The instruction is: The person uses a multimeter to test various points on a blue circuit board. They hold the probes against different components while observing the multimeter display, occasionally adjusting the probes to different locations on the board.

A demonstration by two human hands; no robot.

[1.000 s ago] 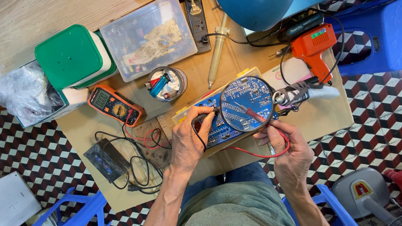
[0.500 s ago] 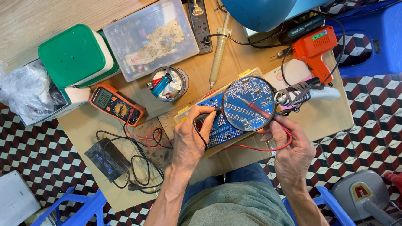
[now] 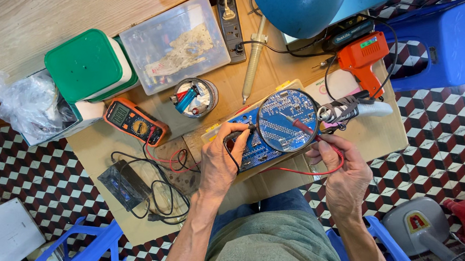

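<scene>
Here both probes meet mid-frame on the blue circuit board (image 3: 258, 148): left hand (image 3: 219, 161) fingers pinching the black probe (image 3: 238, 134), right hand (image 3: 343, 175) the red probe (image 3: 303, 127).

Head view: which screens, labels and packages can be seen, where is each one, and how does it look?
Multimeter: left of the left hand, orange case, small grey screen, round dial.
Clear box: top centre, rectangular, transparent lid.
Green-lidded tub: top left, square, white body.
Plastic bag: far left, crumpled, clear.
Label: on the orange glue gun, small, green.
Sticker: lower right on a grey base, red and yellow.
</scene>
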